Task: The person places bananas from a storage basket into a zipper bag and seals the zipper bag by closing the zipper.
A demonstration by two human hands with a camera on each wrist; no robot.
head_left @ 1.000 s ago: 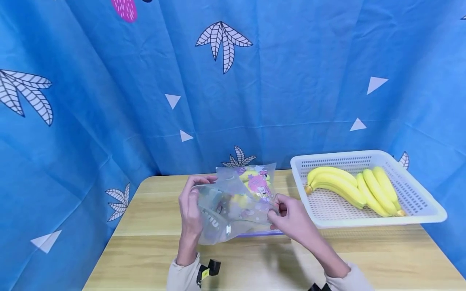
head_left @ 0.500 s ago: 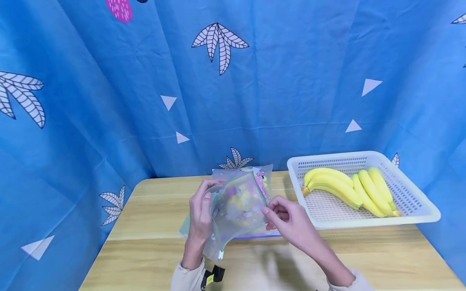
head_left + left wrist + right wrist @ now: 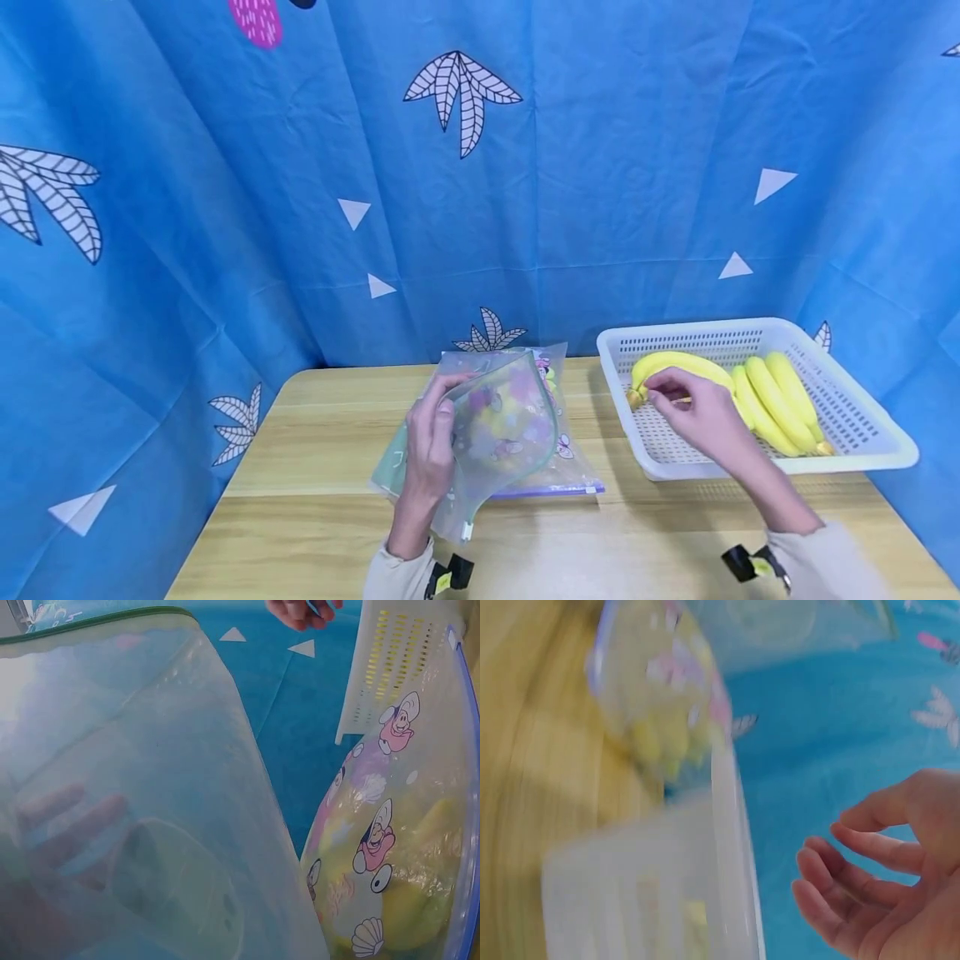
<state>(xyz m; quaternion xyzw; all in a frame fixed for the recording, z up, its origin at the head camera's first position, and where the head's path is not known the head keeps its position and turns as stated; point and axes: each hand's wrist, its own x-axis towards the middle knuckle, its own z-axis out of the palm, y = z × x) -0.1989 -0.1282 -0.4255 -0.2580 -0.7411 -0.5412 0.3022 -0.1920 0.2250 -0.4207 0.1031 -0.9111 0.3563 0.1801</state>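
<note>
My left hand [image 3: 431, 446] holds a translucent zip bag [image 3: 504, 437] with a green closure by its left side. The bag hangs tilted, its white slider [image 3: 467, 531] at the bottom. In the left wrist view, blurred fingers [image 3: 71, 825] show through its plastic. Behind it lies a second zip bag [image 3: 570, 471], cartoon-printed with a purple closure and yellow fruit inside. My right hand [image 3: 701, 412] hovers over the near left part of a white basket [image 3: 660, 471], fingers loosely bent and holding nothing. Yellow bananas [image 3: 780, 400] lie in two bunches in the basket, one partly hidden by this hand.
A pale wooden table [image 3: 315, 467] carries the bags and the basket, which stands at the right. A blue patterned curtain [image 3: 600, 167] hangs right behind the table's back edge and along both sides.
My right hand has let go of the green-edged bag's right side and moved right, over the basket. The left hand keeps hold of the bag, whose mouth has swung down and right.
</note>
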